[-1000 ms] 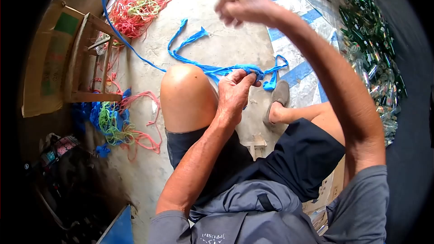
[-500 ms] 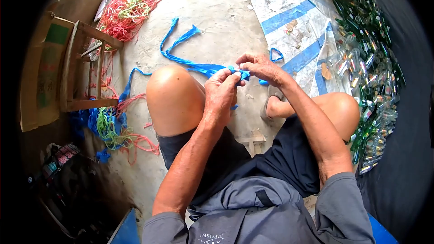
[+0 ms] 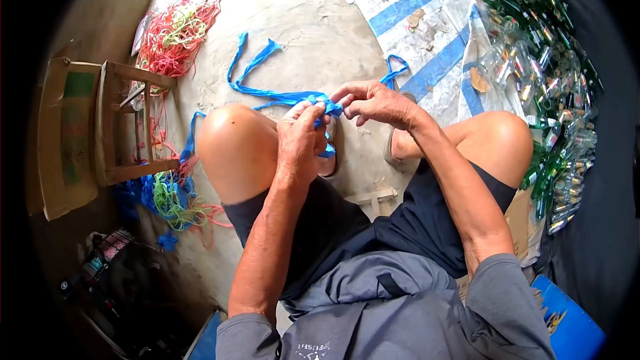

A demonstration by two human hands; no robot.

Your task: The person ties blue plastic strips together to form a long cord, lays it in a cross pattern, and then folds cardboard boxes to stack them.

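Observation:
My left hand (image 3: 299, 135) is closed on a bunched, knotted part of a blue plastic strip (image 3: 328, 105), thumb and fingers pinching it between my knees. My right hand (image 3: 383, 105) comes in from the other side. Its thumb and index finger close at the strip's right edge, while the other fingers curl beneath. From the knot, two long tails of the strip run left across the floor past my knee. A shorter end hangs below my left hand. A blue loop (image 3: 396, 67) lies by my right foot; whether it joins the held strip is hidden.
Pink and green string (image 3: 175, 35) lies heaped at the upper left. A wooden stool frame (image 3: 105, 123) and cardboard (image 3: 67, 137) stand at left, near tangled blue and green strips (image 3: 170, 201). A striped sheet (image 3: 427, 40) and many glass bottles (image 3: 553, 107) spread at right.
Both hands and the knotted strip have shifted slightly left and down in view. The right hand's fingers have lowered beside the knot. The camera view has also turned a little.

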